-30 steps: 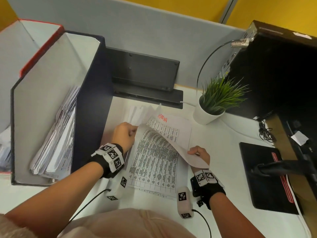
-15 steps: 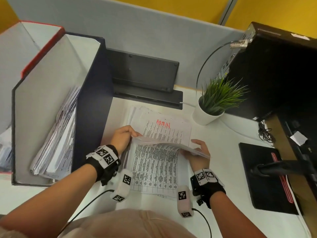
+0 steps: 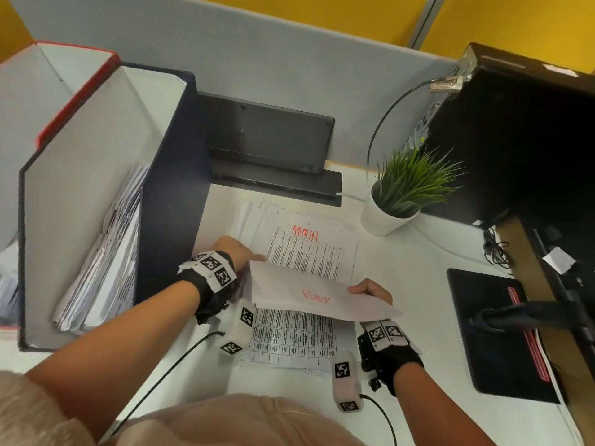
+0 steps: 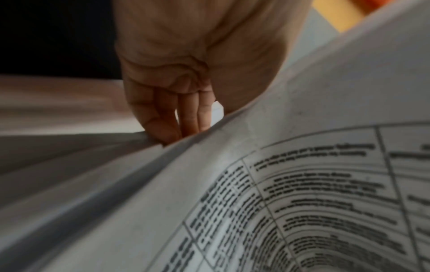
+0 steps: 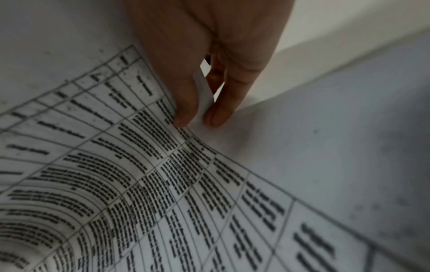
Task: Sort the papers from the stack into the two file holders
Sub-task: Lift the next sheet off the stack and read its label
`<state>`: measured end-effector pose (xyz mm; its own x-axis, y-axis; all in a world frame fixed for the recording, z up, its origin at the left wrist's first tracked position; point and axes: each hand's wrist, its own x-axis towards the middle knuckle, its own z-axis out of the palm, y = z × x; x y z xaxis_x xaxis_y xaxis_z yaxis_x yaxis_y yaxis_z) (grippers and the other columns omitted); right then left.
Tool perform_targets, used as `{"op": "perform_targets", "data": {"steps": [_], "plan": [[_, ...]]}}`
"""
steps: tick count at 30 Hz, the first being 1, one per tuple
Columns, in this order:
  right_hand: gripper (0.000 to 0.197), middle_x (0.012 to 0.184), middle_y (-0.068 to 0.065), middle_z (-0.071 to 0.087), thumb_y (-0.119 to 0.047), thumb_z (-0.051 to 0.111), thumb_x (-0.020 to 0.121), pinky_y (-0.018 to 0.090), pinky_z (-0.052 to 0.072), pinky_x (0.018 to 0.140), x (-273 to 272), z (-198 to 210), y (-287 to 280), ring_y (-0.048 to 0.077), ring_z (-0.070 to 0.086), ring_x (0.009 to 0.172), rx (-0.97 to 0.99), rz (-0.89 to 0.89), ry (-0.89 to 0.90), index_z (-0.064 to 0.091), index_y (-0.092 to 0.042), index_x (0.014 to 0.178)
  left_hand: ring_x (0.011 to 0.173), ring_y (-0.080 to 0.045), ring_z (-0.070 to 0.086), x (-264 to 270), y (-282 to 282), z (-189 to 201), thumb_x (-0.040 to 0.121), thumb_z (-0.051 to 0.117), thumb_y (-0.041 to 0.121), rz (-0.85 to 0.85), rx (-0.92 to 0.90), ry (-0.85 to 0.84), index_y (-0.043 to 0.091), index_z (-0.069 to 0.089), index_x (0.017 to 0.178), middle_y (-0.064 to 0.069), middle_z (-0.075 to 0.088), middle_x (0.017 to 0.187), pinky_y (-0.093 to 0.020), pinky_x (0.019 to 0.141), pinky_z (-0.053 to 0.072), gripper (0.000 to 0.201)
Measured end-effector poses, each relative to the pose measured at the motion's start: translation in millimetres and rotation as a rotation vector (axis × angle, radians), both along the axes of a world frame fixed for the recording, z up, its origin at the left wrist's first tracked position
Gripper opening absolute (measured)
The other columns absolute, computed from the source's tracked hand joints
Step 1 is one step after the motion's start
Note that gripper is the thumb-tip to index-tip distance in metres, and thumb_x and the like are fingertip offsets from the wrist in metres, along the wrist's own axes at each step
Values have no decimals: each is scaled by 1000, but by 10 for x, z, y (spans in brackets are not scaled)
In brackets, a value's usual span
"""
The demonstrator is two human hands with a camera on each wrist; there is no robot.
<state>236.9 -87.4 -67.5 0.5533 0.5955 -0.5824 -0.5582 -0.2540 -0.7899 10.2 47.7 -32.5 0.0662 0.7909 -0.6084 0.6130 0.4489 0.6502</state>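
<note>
White paper, one lifted sheet [image 3: 318, 296], red "ADMIN" showing through its back: we hold it above the stack [image 3: 309, 249] on the worktop [image 3: 418, 284]. Left hand [image 3: 233, 249] grips the sheet's left edge; right hand [image 3: 370, 289] pinches its right edge between thumb and fingers. Step, as we judge it: sheet picked and read, filing pending. Next move calls for carrying it left to the matching holder, perhaps the dark file holder [image 3: 167, 201], already part filled. Against the earlier frames, the sheet has turned over towards us.
</note>
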Motion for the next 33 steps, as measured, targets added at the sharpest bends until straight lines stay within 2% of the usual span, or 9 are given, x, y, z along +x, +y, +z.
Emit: {"op": "perform_targets", "data": {"steps": [5,13,16,19,23,26,28,31,33], "plan": [[34,34,-4,40,3,54,52,12,36,36,-22,-15,2,11,43,30,-12,4,-4,43,-13,25,78,-21,66,17,-67,-105,57,89,27,37,122,-30,16,63,69,-1,66,76,-37,77,57,30],[6,70,9,57,1,58,56,25,48,53,38,-29,56,26,52,65,-72,33,-15,62,-3,56,82,-24,58,-61,-125,-166,85,63,7,-28,195,-160,12,56,76,-7,62,83,-35,82,47,13],[45,59,9,66,14,44,69,23,50,47,48,-44,67,28,53,63,-1,30,14,55,-8,32,77,-20,58,-62,-191,-137,86,57,-5,50,165,-310,14,55,80,-5,60,86,-29,71,49,19],[54,50,2,66,22,39,72,16,49,46,12,-32,43,24,53,60,43,20,-123,47,-9,29,76,-23,59,-70,-229,-139,85,52,-10,84,131,-412,14,55,73,-11,63,86,-33,67,50,27],[39,53,0,54,23,54,74,10,44,50,-69,24,4,16,52,59,46,103,-521,41,-10,57,75,-25,59,-83,-254,-132,87,40,-14,128,86,-509,9,49,65,-13,64,86,-31,65,49,33],[34,55,2,50,13,71,70,16,43,54,-74,68,14,7,50,49,25,177,-628,47,-7,85,78,-28,59,-77,-263,-91,85,36,-18,123,62,-584,5,47,62,-15,63,87,-33,67,49,34],[29,65,4,52,16,62,75,27,44,67,-52,79,12,19,50,63,34,220,-609,55,-1,98,75,-26,57,-61,-258,-62,81,33,-20,119,58,-587,5,47,60,-15,62,84,-27,61,50,36],[26,78,10,60,19,50,78,32,47,74,-54,132,-11,25,54,75,67,238,-532,66,1,89,72,-23,57,-25,-242,-14,79,31,-20,119,44,-568,5,47,58,-12,63,83,-19,53,51,37],[23,69,11,58,19,50,76,19,49,57,-81,187,6,25,55,64,78,219,-383,62,0,74,75,-22,58,-16,-222,25,79,31,-19,116,52,-570,6,49,58,-11,64,84,-22,60,50,37]]}}
